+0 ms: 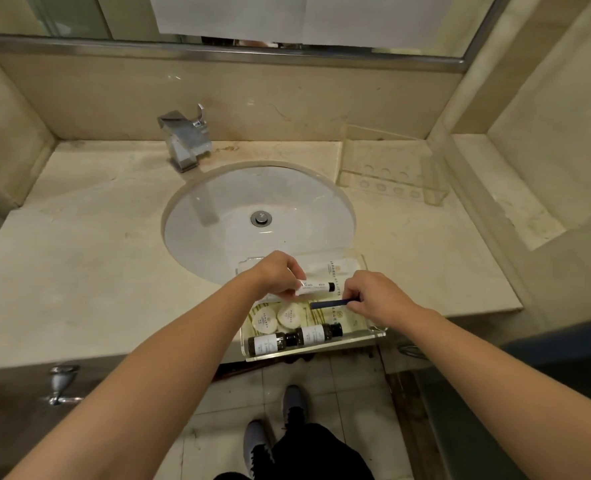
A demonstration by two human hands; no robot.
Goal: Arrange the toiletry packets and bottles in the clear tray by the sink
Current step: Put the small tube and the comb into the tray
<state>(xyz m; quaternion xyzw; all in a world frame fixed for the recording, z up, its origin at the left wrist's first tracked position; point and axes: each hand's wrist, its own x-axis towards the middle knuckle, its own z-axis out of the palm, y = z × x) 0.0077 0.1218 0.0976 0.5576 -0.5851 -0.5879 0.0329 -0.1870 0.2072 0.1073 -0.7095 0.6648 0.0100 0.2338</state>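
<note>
The left hand [280, 277] grips a white tube [313, 286] above the clear tray [316, 351]. The right hand [373, 294] pinches a thin dark blue stick [328, 304] just below the tube. In the tray lie two round packets [278, 319] and two dark bottles [296, 337]. The tray sits at the counter [96, 271] front edge, beside the sink [259, 216].

White tube [313, 286], black cap; dark-blue stick [328, 304]; beige counter [79, 258].

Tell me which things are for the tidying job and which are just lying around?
Job: tray, tube in left hand, dark stick in right hand, two bottles, round soaps, packets.
Lying around: faucet, sink, empty holder.
</note>
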